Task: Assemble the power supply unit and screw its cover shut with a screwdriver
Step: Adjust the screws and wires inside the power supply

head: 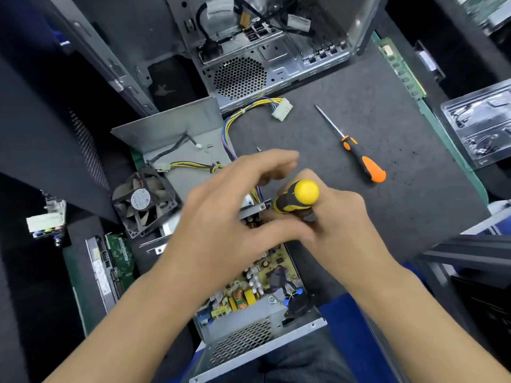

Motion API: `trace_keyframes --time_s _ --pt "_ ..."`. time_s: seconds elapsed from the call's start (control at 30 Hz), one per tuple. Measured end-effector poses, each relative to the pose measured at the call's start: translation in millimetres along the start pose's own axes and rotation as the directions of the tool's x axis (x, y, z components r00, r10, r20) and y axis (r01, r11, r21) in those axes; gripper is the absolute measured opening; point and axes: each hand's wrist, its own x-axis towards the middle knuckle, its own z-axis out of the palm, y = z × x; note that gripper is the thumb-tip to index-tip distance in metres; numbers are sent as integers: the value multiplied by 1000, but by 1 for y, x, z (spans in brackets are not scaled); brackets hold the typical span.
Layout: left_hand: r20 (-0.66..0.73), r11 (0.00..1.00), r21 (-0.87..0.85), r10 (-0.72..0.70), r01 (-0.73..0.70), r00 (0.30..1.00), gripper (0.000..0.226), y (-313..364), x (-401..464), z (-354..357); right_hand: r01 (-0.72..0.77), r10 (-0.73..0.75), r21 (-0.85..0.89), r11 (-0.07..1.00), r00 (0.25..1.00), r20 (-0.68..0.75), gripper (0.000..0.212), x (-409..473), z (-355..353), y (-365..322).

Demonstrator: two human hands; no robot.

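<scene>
The open power supply unit (257, 308) sits at the near edge of the desk (387, 139), partly overhanging toward the person, with its circuit board (265, 277) exposed and its perforated metal wall facing the near edge. The right hand (340, 217) is closed around the yellow-and-black screwdriver (297, 196), which stands nearly upright over the far end of the unit; the tip is hidden behind the hands. The left hand (235, 208) hovers over the unit with fingers spread and relaxed, its thumb lying against the right hand; it grips nothing. The cover (177, 134), a bent grey metal sheet, lies unfastened just beyond the unit toward the left side of the desk, with two loose screws (208, 148) on it. A fan (142, 201) leans at the cover's left edge. A yellow-and-purple wire bundle (249, 109) runs from the unit to a white connector. An orange-and-black screwdriver (356, 150) lies apart toward the right side. A computer case (249, 64) stands at the far edge.
</scene>
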Motion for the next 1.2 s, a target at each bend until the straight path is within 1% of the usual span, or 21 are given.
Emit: trace_keyframes --time_s 0.1,0.13,0.17,0.2,0.23,0.27,0.3,0.33,0.4,0.43,0.5,0.57,0.6,0.73,0.8,0.9,0.97,1.03,1.07,1.13,1.2 --pt "-90 992 71 108 -102 990 38 4 10 10 17 -12 -115 993 999 47 28 7 -7 -10" --pt "-113 992 72 107 -100 988 33 3 10 9 7 11 -163 987 994 111 30 9 -10 -12" --pt "-125 993 68 104 -96 987 30 1 9 9 -7 46 -201 980 980 191 40 10 -16 -14" --pt "-128 994 65 101 -93 987 28 -1 7 8 -31 76 -194 980 970 230 57 10 -26 -16" --pt "-120 993 67 105 -97 987 27 -3 6 7 -52 79 -128 990 973 216 71 9 -39 -19" --pt "-107 992 71 113 -106 988 26 -4 6 7 -28 35 -45 999 987 155 75 10 -53 -25" --pt "-95 991 77 121 -114 988 26 -4 7 7 34 -35 12 999 994 102 71 11 -65 -35" --pt "-86 991 73 120 -114 989 26 -3 8 8 117 -117 5 993 989 95 62 13 -74 -46" --pt "-82 992 53 115 -111 990 28 -1 9 7 281 -254 -133 950 948 192 35 20 -83 -62" --pt "-84 996 35 84 -81 993 34 0 10 6 323 -270 -223 920 933 237 24 24 -85 -65" --pt "-46 997 -73 -42 39 998 54 3 9 5 303 -196 -358 883 932 305 15 32 -87 -72" --pt "32 986 -136 -95 98 995 62 -1 11 2 296 -135 -422 857 919 372 16 39 -85 -80" --pt "60 991 -94 -84 90 995 64 -3 11 1 306 -120 -460 834 913 390 20 41 -84 -83" --pt "67 998 -2 -70 71 995 57 -13 4 -1 202 46 -728 655 951 306 38 52 -77 -87" --pt "41 997 51 -64 62 997 49 -11 5 4 134 82 -749 649 967 243 41 49 -72 -86" --pt "22 989 103 -113 110 993 35 -8 13 10 84 85 -770 633 981 176 48 44 -69 -88" --pt "32 988 109 -112 108 993 24 -10 13 11 81 114 -730 679 970 214 59 43 -75 -87" --pt "20 991 91 -98 96 995 23 -14 11 9 128 99 -574 809 933 347 53 41 -84 -90" --pt "32 993 87 -81 78 996 20 -15 9 8 182 64 -536 824 911 407 44 41 -86 -89" --pt "66 994 107 -13 5 998 17 -15 7 8 246 42 -597 764 903 427 28 44 -87 -87" --pt "82 996 91 5 -12 997 25 -13 7 9 235 84 -692 682 915 394 29 46 -82 -87"
